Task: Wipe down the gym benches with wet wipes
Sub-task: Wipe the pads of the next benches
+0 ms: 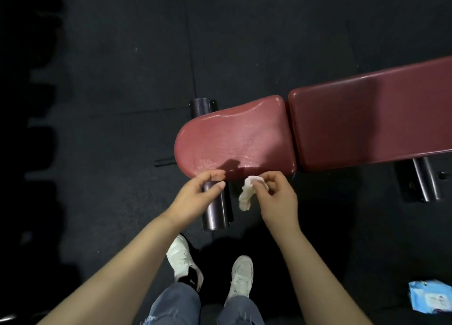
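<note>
Dark rubber floor (pixel 110 68) fills most of the view, with a red padded bench (pixel 367 119) running in from the right edge. Its rounded seat pad (pixel 234 139) ends near the middle and shines with a wet-looking gloss; the longer back pad sits just beside it, a narrow gap between them. Black metal legs (pixel 216 207) show under the seat's near edge, and more frame shows under the back pad.

At the seat's near edge, the right hand (pixel 276 200) pinches a crumpled white wipe (pixel 247 195) between thumb and fingers (pixel 259 184); the wipe hangs down below the edge of the pad, apart from its top. The left hand (pixel 195 197) hovers close by, its fingers loosely curled with nothing in them, thumb and fingertips apart, just over the black leg.

Below, two white sneakers (pixel 242 278) and blue jeans (pixel 176 305) stand on the floor. A blue packet of wipes (pixel 430 295) lies on the floor at the lower right, well apart from the bench.
</note>
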Motion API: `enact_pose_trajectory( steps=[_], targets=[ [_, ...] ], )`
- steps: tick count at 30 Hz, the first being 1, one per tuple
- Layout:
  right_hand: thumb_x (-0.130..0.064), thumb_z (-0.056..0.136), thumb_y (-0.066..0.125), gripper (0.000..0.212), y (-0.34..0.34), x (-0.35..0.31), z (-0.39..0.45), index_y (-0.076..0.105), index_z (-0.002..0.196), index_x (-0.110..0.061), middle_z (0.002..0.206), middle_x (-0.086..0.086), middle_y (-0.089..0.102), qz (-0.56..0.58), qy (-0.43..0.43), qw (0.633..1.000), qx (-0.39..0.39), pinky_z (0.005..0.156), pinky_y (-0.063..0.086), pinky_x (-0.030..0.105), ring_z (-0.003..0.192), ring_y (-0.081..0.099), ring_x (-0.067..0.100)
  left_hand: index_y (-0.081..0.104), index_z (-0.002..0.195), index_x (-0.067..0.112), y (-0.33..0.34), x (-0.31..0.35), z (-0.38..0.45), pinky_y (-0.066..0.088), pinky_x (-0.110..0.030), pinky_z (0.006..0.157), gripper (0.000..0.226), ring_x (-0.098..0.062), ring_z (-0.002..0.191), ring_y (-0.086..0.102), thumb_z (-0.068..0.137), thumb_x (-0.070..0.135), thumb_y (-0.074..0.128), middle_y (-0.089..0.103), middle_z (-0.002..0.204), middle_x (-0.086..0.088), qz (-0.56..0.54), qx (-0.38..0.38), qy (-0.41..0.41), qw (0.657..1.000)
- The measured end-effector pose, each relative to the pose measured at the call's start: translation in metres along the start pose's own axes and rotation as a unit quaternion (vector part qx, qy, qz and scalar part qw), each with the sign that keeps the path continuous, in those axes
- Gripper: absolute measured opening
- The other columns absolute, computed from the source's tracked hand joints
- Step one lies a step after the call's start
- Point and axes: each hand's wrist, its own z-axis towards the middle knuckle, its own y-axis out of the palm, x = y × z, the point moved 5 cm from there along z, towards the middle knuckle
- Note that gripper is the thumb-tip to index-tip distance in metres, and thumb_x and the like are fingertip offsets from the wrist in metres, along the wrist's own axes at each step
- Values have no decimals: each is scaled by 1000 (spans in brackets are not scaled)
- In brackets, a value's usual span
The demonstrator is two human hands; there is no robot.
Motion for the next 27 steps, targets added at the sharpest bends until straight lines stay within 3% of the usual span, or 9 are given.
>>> enact_pose_trajectory(
  steps=[4,6,10,11,16,19,22,24,27],
  targets=[
    [-19,87,69,5,14,-25,-7,65,85,-21,78,1,71,94,42,994,-22,66,54,28,70,65,11,70,108,36,2,35,-15,48,-38,103,31,-11,109,65,78,43,72,71,109,9,-19,-39,25,999],
    [-14,89,67,5,17,-38,-7,67,92,-10,81,7,72,153,58,986,-35,62,54,25,70,66,12,70,105,34,2,44,-17,50,-42,100,31,-18,106,67,75,44,69,73,107,4,-12,-77,31,997],
    [-10,90,66,9,23,-54,1,68,96,-4,83,8,72,234,75,968,-44,63,53,23,73,68,14,72,94,24,-7,54,-9,53,-45,93,9,-17,90,69,87,18,71,75,94,0,1,-79,22,997],
    [-10,90,66,8,24,-57,3,69,95,-5,83,7,73,244,73,966,-47,64,53,23,74,68,14,72,89,27,-10,57,-5,54,-43,88,14,-15,84,68,89,13,70,74,88,1,9,-71,18,997],
    [1,89,63,13,15,-60,14,69,90,-11,81,-6,69,229,5,972,-47,69,50,16,77,64,4,70,82,26,-23,67,16,48,-28,68,8,-12,70,59,86,21,73,68,78,-2,4,-31,-15,999],
    [-2,86,68,21,12,-56,19,71,85,-22,88,-5,68,138,-57,986,-79,78,50,20,86,64,10,65,93,8,-20,74,30,43,-14,55,3,-3,58,56,90,5,66,64,72,-2,-28,-25,-40,998],
    [-16,84,67,11,7,-52,26,75,87,-22,98,-7,68,76,-107,987,-96,91,48,21,102,62,14,62,93,6,-13,86,39,45,-12,50,12,-1,50,58,91,-5,59,63,69,-1,-94,-26,-87,991],
    [-20,89,65,13,2,-50,33,77,86,-17,99,-6,70,95,-75,987,-107,91,46,19,104,63,10,63,93,8,-6,93,45,49,-15,52,11,-7,56,63,90,-3,62,66,76,-6,-104,-37,-102,989],
    [-8,89,68,15,-6,-46,47,71,87,-23,91,-4,71,153,-2,984,-95,81,48,22,90,65,9,62,96,2,7,109,53,51,-15,54,9,-9,59,62,90,-5,61,60,84,-16,-102,-50,-100,989]
  ],
)
